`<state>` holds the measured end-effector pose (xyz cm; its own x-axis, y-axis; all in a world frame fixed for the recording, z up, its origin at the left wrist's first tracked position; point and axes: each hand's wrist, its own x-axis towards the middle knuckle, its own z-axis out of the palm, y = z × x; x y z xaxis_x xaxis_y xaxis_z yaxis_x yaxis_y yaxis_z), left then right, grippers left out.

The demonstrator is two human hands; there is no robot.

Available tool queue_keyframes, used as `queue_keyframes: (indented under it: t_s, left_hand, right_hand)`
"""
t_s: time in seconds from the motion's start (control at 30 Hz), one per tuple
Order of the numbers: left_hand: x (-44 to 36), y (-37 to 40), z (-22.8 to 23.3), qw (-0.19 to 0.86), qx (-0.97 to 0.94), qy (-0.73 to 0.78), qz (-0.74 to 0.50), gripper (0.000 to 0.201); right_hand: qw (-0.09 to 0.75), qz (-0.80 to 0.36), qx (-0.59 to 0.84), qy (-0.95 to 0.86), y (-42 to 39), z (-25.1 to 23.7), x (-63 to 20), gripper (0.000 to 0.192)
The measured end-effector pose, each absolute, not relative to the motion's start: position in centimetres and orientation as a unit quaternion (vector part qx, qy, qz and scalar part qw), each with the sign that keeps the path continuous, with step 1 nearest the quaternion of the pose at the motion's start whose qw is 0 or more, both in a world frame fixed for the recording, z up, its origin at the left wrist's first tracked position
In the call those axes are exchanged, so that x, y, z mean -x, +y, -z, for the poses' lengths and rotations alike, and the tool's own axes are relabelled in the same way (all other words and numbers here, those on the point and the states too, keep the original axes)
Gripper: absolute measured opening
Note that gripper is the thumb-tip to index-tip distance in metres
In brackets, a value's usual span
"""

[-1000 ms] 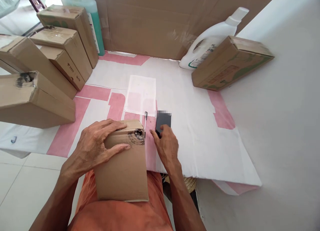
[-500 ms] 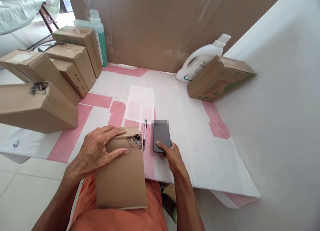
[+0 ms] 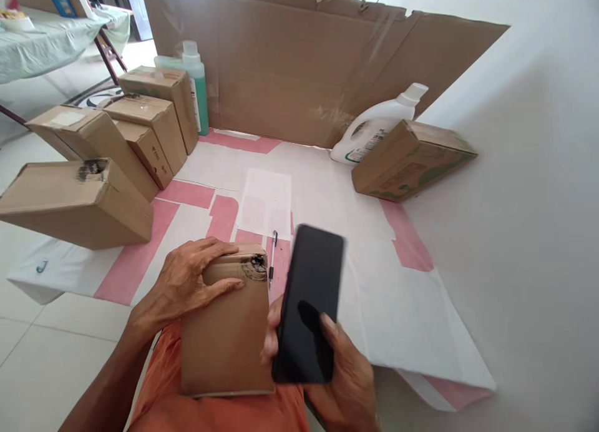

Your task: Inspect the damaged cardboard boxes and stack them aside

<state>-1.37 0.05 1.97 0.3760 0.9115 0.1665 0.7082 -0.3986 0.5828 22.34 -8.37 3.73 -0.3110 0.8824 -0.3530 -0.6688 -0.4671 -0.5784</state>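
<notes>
Held against my lap at the table's near edge is a brown cardboard box, its top right corner scribbled black around a dark hole. My left hand grips the box's top end, thumb on the front face and fingers over the far side. A black smartphone with a dark screen is in my right hand, thumb on its right side and fingers around its left. The phone is raised close to me, right of the box. Beyond them a pen lies beside a white sheet of paper.
Several cardboard boxes and a green liquid bottle stand at the left. At the right, another box leans by a white jug. A cardboard panel closes off the back; a wall rises at the right.
My right hand has lifted the phone from low over the table up toward me, and it now looks larger and upright. My left hand keeps its hold on the box.
</notes>
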Motion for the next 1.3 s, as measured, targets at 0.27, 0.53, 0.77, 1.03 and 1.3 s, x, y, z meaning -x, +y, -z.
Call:
queue_keyframes:
  t_s: [0.27, 0.53, 0.77, 1.03, 1.3]
  left_hand:
    - [1.4, 0.2, -1.9, 0.216, -0.798, 0.507, -0.245, 0.039]
    - [1.4, 0.2, -2.1, 0.232, -0.796, 0.505, -0.24, 0.03]
    - [1.5, 0.3, -1.9, 0.231, -0.798, 0.503, -0.239, 0.034]
    - [1.3, 0.4, -1.9, 0.206, -0.797, 0.51, -0.249, 0.04]
    - [1.3, 0.7, -1.6, 0.206, -0.797, 0.512, -0.244, 0.037]
  right_hand:
    - [0.408, -0.859, 0.291, -0.108, -9.0, -1.9, -20.6, 0.082]
    - [0.383, -0.883, 0.265, -0.055, -8.9, -2.0, -19.9, 0.076]
    - [0.373, -0.889, 0.258, -0.064, -9.4, -2.2, -19.7, 0.076]
    - [0.502, -0.75, 0.415, -0.116, -7.3, -0.9, -23.9, 0.069]
    - [0.458, -0.387, 0.751, -0.278, -3.7, 7.7, -31.4, 0.069]
